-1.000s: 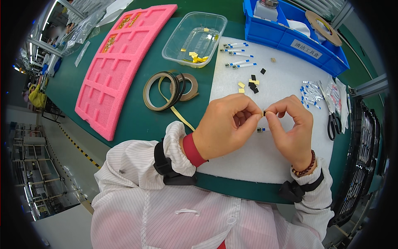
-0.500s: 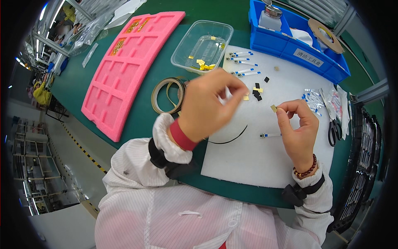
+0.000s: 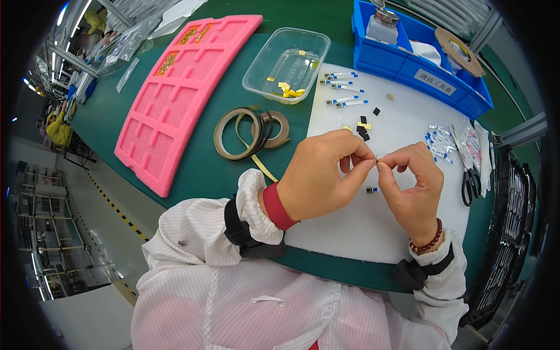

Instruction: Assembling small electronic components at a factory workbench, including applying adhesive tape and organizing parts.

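Note:
Over the white mat (image 3: 326,233), my left hand (image 3: 326,175) and my right hand (image 3: 415,181) meet fingertip to fingertip. Both pinch a tiny adhesive pad (image 3: 377,160), of which only a dark sliver shows between the fingers. Just below them lies a small connector piece (image 3: 371,189) with a ribbon cable, largely covered by my right hand. Beyond the fingers sit several loose black pads (image 3: 363,131), some with yellow backing. Farther up the mat, several white-and-blue ribbon cables (image 3: 347,88) lie side by side.
Tape rolls (image 3: 226,153) stand left of the mat, near a clear plastic tub (image 3: 251,81) with yellow scraps. Farther left is a pink foam tray (image 3: 175,111). A blue bin (image 3: 402,67) stands at the back; scissors (image 3: 468,185) and more ribbon cables (image 3: 438,143) lie right.
My left hand has moved right and down to meet my right hand. Its fingers now pinch the pad that my right hand alone held before. My right hand has shifted slightly left.

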Motion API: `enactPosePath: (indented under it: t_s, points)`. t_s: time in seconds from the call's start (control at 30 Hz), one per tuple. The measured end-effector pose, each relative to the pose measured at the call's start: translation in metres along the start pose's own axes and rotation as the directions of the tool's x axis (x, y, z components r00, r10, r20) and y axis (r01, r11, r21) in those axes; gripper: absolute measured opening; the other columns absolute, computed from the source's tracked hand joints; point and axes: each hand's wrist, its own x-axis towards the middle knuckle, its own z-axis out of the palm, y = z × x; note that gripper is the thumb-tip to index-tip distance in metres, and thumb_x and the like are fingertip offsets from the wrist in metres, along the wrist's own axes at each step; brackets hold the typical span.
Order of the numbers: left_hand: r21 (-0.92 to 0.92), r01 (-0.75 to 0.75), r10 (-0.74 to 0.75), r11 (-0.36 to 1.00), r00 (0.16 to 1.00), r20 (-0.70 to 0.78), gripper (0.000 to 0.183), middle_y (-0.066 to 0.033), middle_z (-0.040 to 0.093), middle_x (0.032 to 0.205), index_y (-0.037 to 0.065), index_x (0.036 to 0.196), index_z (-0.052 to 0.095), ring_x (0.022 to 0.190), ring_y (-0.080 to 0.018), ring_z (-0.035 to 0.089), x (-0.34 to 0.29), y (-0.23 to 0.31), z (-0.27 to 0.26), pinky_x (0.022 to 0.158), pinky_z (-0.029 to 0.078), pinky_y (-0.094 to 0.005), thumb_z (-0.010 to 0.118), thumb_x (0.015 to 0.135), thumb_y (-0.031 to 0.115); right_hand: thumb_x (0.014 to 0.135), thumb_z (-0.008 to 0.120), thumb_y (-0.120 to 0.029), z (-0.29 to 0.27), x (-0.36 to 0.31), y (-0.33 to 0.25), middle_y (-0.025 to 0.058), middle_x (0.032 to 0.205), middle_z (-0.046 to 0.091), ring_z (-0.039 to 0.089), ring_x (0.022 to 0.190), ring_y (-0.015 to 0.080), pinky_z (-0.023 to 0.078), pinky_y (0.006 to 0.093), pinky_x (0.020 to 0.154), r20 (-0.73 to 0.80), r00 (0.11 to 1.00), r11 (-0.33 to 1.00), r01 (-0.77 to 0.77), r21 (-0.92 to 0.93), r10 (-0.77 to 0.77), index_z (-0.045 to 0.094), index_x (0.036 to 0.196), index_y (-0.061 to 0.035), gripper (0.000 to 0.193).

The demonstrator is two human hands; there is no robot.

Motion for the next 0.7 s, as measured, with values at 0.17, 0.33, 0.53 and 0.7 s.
enactPosePath:
  t_s: [0.17,0.33,0.53,0.7]
  points:
    - [-0.002,0.006,-0.006,1.000,1.000,0.007,0.005,-0.0060,0.069,0.082,0.000,0.091,0.073,0.066,-0.0113,0.059,0.001,0.001,0.000,0.060,0.045,-0.0249,0.075,0.087,0.001,0.079,0.077,0.000,-0.001,0.000,0.001,0.0012,0.077,0.069,0.056,0.071,0.0178,0.045,0.0303,0.063,0.013,1.000,1.000,0.002,-0.009,-0.002,0.070,0.082,-0.0076,0.011]
    - [-0.037,0.037,-0.038,0.999,0.999,-0.025,0.004,-0.0048,0.068,0.082,-0.001,0.092,0.072,0.066,-0.0100,0.060,0.001,-0.004,0.001,0.060,0.047,-0.0239,0.074,0.089,0.002,0.080,0.076,0.000,0.002,-0.002,0.005,0.0022,0.079,0.069,0.056,0.072,0.0166,0.044,0.0294,0.064,-0.040,0.998,0.999,-0.043,0.032,0.044,0.070,0.084,-0.0062,0.010]
    - [0.471,0.070,0.116,0.879,0.928,-0.354,0.006,-0.0086,0.068,0.081,-0.001,0.096,0.072,0.066,-0.0145,0.062,0.029,-0.024,-0.052,0.061,0.049,-0.0269,0.072,0.090,0.000,0.085,0.075,0.001,-0.002,-0.003,0.009,0.0030,0.081,0.068,0.055,0.075,0.0148,0.044,0.0282,0.066,-0.107,0.987,0.991,-0.114,0.064,0.121,0.071,0.087,-0.0038,0.007]
    - [0.748,0.104,0.228,0.655,0.917,-0.326,0.010,-0.0113,0.068,0.084,0.000,0.097,0.075,0.070,-0.0230,0.062,0.034,-0.056,-0.080,0.065,0.051,-0.0343,0.073,0.089,0.003,0.086,0.076,0.001,-0.002,-0.002,0.007,0.0033,0.082,0.069,0.056,0.076,0.0147,0.044,0.0282,0.066,-0.084,0.993,0.995,-0.077,0.067,0.083,0.072,0.089,-0.0037,0.007]
